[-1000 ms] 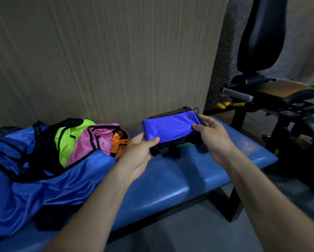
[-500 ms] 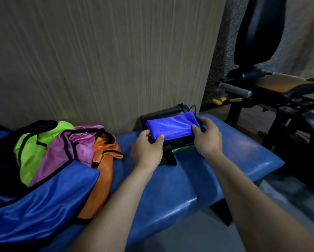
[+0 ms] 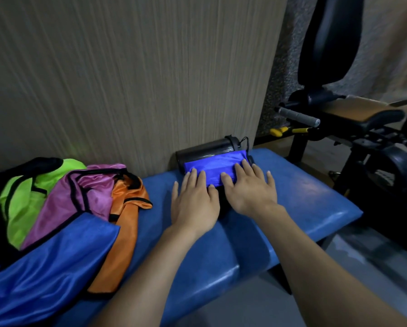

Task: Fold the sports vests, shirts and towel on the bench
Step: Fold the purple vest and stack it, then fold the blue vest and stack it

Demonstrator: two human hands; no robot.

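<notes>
A folded bright blue vest (image 3: 215, 165) lies on top of a small stack of folded dark clothes on the blue bench (image 3: 304, 204), close to the wall. My left hand (image 3: 194, 201) lies flat with straight fingers on the vest's left end. My right hand (image 3: 249, 187) presses flat on its right end. Neither hand grips anything. A heap of unfolded vests sits at the bench's left: green (image 3: 20, 201), pink (image 3: 63, 204), orange (image 3: 124, 223) and a large blue one (image 3: 49, 267).
A dark cylindrical bottle (image 3: 205, 148) lies against the wall just behind the folded stack. A black exercise machine (image 3: 353, 119) with a padded seat and a grey handle stands to the right of the bench. The wood-grain wall runs behind everything.
Both hands held the folded blue vest by its ends; they have set it down on the stack and now lie flat on top of it. The view has shifted right.
</notes>
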